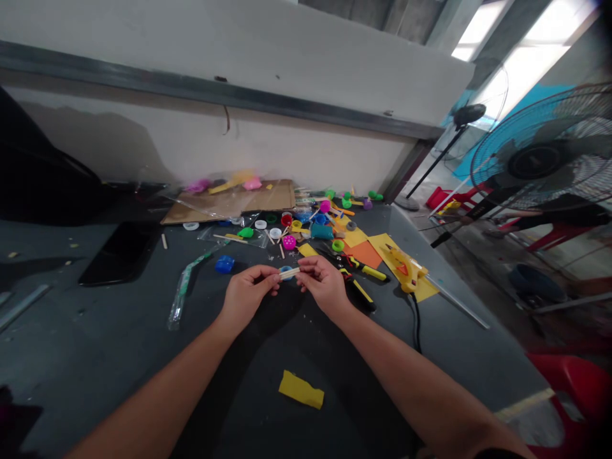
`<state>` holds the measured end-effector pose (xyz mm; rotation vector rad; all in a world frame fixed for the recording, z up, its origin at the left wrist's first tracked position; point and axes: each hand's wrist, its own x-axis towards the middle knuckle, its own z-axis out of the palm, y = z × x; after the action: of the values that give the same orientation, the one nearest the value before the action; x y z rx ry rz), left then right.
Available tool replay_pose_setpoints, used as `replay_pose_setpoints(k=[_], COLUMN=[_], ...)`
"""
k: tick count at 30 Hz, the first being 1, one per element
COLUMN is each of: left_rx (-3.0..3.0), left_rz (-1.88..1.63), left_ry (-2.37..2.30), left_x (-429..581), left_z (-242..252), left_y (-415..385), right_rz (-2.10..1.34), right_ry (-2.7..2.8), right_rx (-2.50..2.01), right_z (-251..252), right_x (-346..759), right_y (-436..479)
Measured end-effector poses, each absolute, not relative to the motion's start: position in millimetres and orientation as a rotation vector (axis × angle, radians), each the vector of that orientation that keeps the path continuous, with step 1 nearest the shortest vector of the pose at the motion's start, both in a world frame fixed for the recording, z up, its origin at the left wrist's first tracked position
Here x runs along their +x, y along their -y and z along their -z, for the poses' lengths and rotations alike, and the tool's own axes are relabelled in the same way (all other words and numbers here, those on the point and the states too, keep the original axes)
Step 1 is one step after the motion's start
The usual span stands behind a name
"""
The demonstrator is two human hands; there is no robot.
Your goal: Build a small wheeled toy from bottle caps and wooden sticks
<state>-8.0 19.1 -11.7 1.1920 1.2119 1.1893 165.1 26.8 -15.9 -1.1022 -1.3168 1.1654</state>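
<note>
Short pale wooden sticks (289, 273) span the gap between my two hands, just above the dark tabletop. My left hand (246, 296) pinches their left end between thumb and fingers. At the other end, my right hand (326, 287) closes its thumb and fingertips on them. Partly covered by the sticks is a light blue ring-shaped cap (285, 268); whether it is held or lies behind them I cannot tell. A dark blue cap (224, 264) rests left of my left hand. Yellow-and-black pliers (358, 290) lie just right of my right hand.
A yellow glue gun (410, 271) with a black cord lies on yellow paper at right. Colourful caps, sticks and a cardboard sheet (191, 210) crowd the back. A black phone (119, 254) and plastic-wrapped straw (180, 290) lie left. A yellow scrap (301, 389) is in front.
</note>
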Motion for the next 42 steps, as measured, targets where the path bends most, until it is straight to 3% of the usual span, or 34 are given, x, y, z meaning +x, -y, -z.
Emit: replay_pose_setpoints(k=[42], left_rx=[1.276], left_rz=[-1.049], left_ry=[-1.185], left_x=[-6.9], left_z=[6.9], left_y=[-18.7], right_rz=[-1.136], right_ry=[1.257], right_rx=[-1.073], right_z=[12.4], right_x=[163.4], right_y=[-27.4])
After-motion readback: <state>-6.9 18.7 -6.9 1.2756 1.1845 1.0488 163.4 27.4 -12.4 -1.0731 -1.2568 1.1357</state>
